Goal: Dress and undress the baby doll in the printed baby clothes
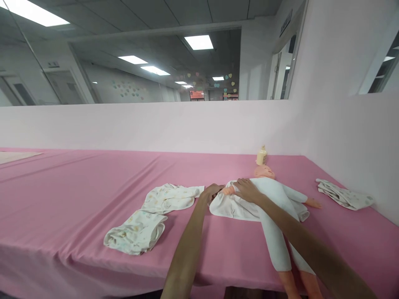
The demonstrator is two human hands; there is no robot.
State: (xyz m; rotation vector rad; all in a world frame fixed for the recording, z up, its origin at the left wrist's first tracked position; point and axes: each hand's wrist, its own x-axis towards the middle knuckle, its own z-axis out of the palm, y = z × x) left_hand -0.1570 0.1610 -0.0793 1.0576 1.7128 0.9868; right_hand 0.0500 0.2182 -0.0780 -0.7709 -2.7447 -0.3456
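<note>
A baby doll (264, 171) in a white garment (274, 199) lies on its back on the pink-covered table (77, 187), legs toward me. My left hand (211, 192) is closed on the loose edge of the white garment by the doll's arm. My right hand (246, 189) rests on the doll's chest, fingers curled over the cloth near the doll's hand (228, 190).
Two patterned cream baby garments (170, 197) (135, 232) lie left of the doll. Another folded cloth (344, 196) sits at the right by the wall. A small cream bottle (261, 155) stands behind the doll's head. A pink wall backs the table.
</note>
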